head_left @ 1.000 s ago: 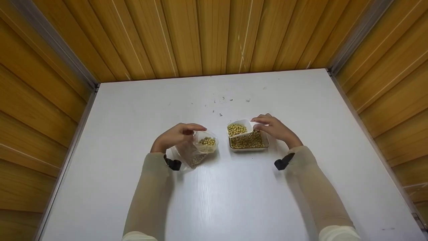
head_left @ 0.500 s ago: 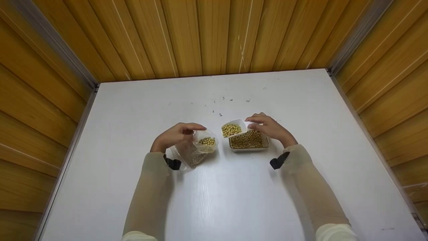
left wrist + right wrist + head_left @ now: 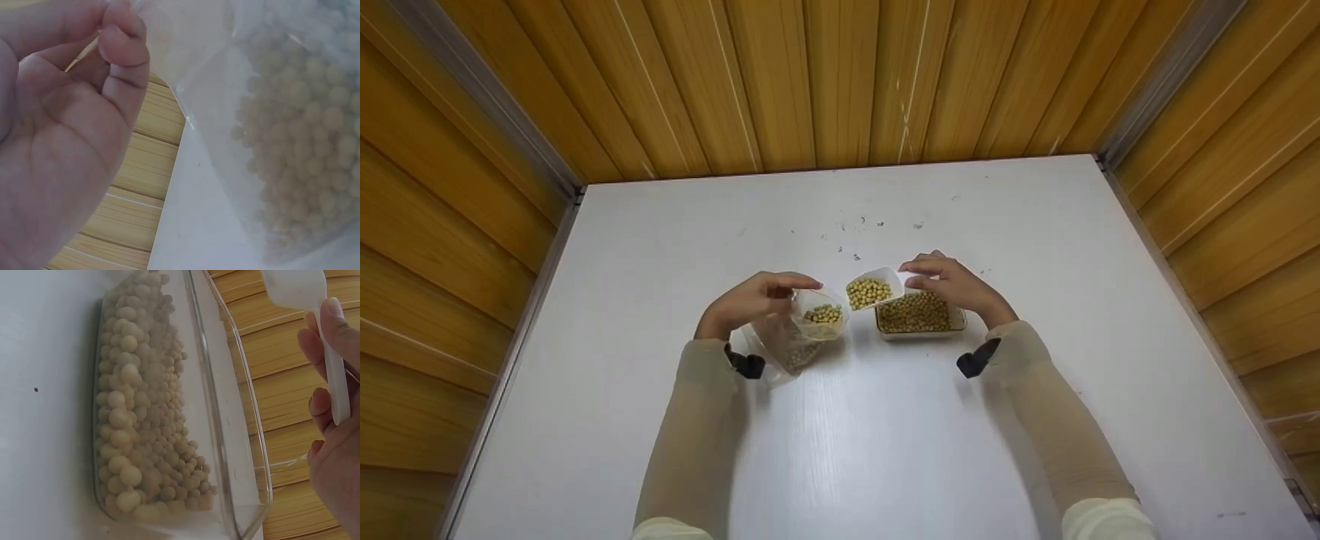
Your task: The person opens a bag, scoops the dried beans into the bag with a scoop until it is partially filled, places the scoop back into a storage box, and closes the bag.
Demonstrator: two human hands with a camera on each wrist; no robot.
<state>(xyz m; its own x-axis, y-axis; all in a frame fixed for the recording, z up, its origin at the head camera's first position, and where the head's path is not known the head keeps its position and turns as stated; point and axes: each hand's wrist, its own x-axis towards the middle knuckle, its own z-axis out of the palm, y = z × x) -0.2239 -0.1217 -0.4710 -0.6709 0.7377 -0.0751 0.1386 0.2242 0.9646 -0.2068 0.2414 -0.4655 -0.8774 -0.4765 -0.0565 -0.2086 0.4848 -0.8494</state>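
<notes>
My right hand [image 3: 960,289] holds a white plastic scoop [image 3: 894,279] by its handle, and the scoop is heaped with yellow soybeans. The handle lies between thumb and fingers in the right wrist view. Below it sits a clear rectangular glass container [image 3: 919,336] with more soybeans [image 3: 124,405] in it. To the left, my left hand [image 3: 754,304] pinches the top edge of a clear plastic bag [image 3: 205,129]. The bag's mouth faces right, with soybeans inside. The scoop's front edge is right beside that mouth; I cannot tell whether they touch.
A white table [image 3: 870,450] carries everything. Small dark specks [image 3: 856,257] lie scattered behind the bag and container. Yellow wood-patterned panels [image 3: 840,82] stand along the table's back and sides.
My right hand has moved left with the full scoop, from over the glass container towards the bag's mouth. The left hand and the bag have stayed nearly still.
</notes>
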